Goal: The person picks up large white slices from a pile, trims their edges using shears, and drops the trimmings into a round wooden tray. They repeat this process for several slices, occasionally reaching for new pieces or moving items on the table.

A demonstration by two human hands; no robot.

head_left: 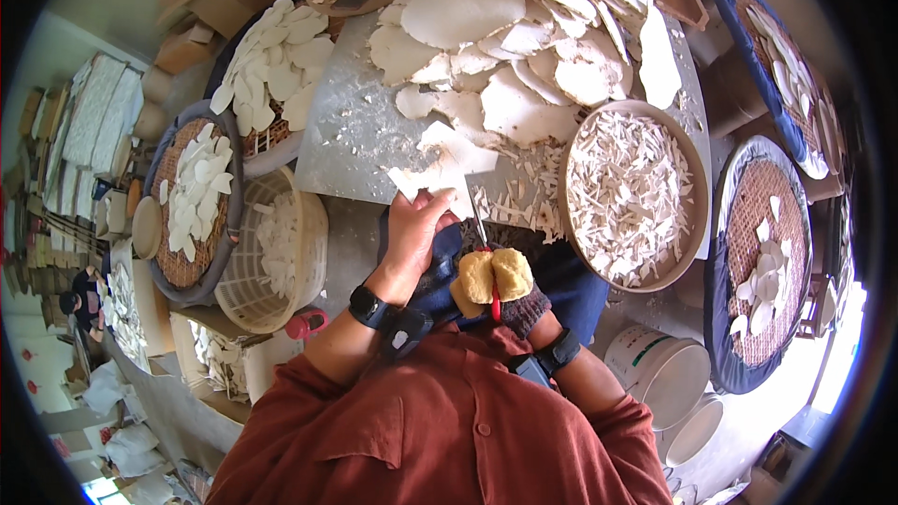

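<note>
My left hand (412,232) pinches a thin, stiff, cream-white sheet (441,166) with a ragged edge between thumb and fingers, at the near edge of the metal table (341,122). In my right hand (526,310), which wears a dark knitted glove, is a pair of scissors (481,229) with red handles. Yellow foam padding (496,273) surrounds the handles and hides most of my fingers. The blades point up at the sheet's right edge; whether they touch it I cannot tell. Beyond lies a large heap of similar white sheets (465,9).
Right of my hands, a round tray (700,215) holds many narrow white strips. A plastic basket (318,252) with white pieces stands at left. Round woven trays (173,252) flank both sides, bearing flat pieces. White buckets (669,369) stand at lower right. Small scraps litter the tabletop.
</note>
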